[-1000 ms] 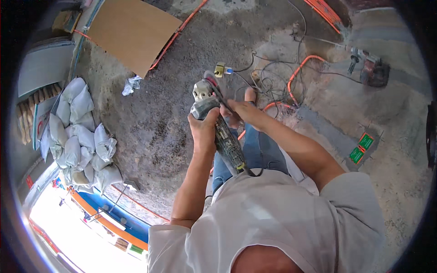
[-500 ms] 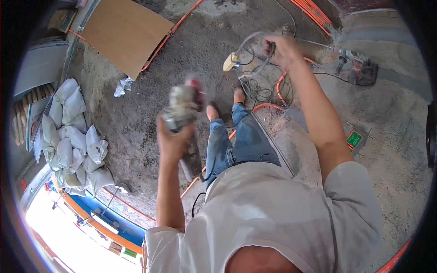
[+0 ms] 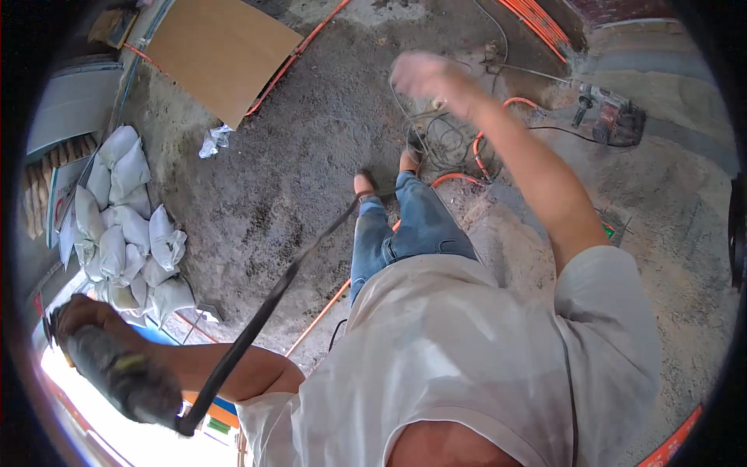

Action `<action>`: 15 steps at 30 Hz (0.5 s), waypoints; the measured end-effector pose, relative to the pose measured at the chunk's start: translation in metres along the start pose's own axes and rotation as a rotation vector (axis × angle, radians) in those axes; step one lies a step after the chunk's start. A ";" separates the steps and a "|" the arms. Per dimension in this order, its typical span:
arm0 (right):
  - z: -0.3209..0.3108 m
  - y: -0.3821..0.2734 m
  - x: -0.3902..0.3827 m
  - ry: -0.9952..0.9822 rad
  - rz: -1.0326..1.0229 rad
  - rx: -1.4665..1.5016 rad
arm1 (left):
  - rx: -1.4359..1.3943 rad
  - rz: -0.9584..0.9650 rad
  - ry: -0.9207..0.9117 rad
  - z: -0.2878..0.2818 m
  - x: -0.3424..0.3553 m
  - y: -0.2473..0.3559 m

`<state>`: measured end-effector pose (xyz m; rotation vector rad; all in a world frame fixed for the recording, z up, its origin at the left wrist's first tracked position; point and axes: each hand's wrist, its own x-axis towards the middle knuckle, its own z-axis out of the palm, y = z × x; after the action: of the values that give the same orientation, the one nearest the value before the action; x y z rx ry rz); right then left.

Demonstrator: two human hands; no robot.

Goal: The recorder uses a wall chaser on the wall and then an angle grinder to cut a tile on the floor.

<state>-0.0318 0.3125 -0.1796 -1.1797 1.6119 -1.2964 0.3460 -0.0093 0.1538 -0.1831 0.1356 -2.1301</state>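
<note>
A worker's left grip (image 3: 87, 315) wraps closed around an angle grinder (image 3: 128, 377) at near left, its dark power cord (image 3: 276, 300) slanting toward the feet. The right grip (image 3: 432, 78), blurred, extends far, close to tangled cables (image 3: 450, 144); whether it holds anything cannot be told. White sacks (image 3: 132, 226) lie piled left.

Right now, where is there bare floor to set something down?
Widest free: dark concrete floor between bulging white sacks and blue-jeaned legs, below the flat brown board; a black cord passes over it. Pale concrete right of the white shirt is bare. Crowded: ahead and right of the legs, with tangled dark cables and orange tubing.
</note>
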 end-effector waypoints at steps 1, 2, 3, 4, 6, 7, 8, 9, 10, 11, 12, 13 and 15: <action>0.050 -0.077 0.003 -0.070 0.424 0.359 | 0.127 0.070 0.034 0.004 -0.008 -0.003; 0.085 -0.059 -0.020 -0.147 -0.108 -0.032 | 0.228 0.084 0.063 0.012 -0.008 -0.028; 0.119 -0.071 -0.037 -0.299 0.037 0.148 | 0.154 0.202 0.121 0.018 -0.014 -0.033; 0.148 -0.087 -0.056 -0.317 0.067 0.049 | 0.151 0.201 0.118 0.029 -0.009 -0.010; 0.177 -0.099 -0.067 -0.483 0.258 -0.061 | 0.111 0.003 0.176 0.047 0.008 0.029; 0.184 -0.090 -0.071 -0.489 0.257 -0.061 | 0.130 0.216 0.190 0.050 0.002 0.029; 0.190 -0.075 -0.075 -0.374 0.366 -0.098 | 0.131 0.218 0.184 0.052 0.003 0.038; 0.198 -0.054 -0.080 -0.253 0.476 -0.131 | 0.037 0.178 0.106 0.052 0.011 0.056; 0.202 -0.010 -0.095 -0.018 0.350 -0.432 | -0.054 0.133 0.029 0.054 0.016 0.066; 0.184 0.035 -0.112 0.219 0.227 -0.735 | 0.074 0.216 0.273 0.059 0.009 0.029; 0.139 0.034 -0.111 0.167 0.413 -0.463 | 0.088 0.232 0.261 0.072 0.005 0.050; 0.103 0.043 -0.121 0.392 0.317 -0.582 | 0.245 0.301 0.222 0.092 0.004 0.092; -0.001 0.101 -0.184 0.629 0.660 -0.693 | 0.506 0.369 0.161 0.098 0.022 0.154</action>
<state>0.0025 0.4949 -0.2780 -0.4682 2.7522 -0.6960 0.4798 -0.1127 0.2256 0.2912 -0.2592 -1.7438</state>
